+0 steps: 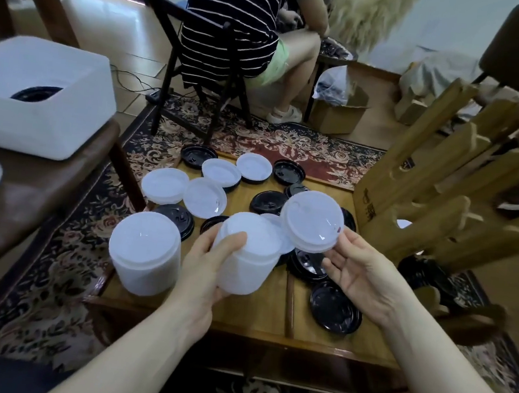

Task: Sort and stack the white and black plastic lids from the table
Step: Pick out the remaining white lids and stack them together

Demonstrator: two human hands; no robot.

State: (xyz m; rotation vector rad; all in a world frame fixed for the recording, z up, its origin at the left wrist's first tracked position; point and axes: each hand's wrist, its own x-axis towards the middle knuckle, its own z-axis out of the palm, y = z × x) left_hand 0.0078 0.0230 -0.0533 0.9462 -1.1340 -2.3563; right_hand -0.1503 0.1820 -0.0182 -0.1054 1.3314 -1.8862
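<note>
White lids point(204, 201), black lids point(335, 307), striped shirt point(231, 19), floral rug point(65, 260).

Translucent plastic white lids point(312, 222), seemingly varnished wooden table point(197, 304)

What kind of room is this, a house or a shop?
Probably a room in someone's home, used for hand work. There is a flowery rug on the floor, a low wooden table covered in lids, and a wooden chair where another person sits.
</note>
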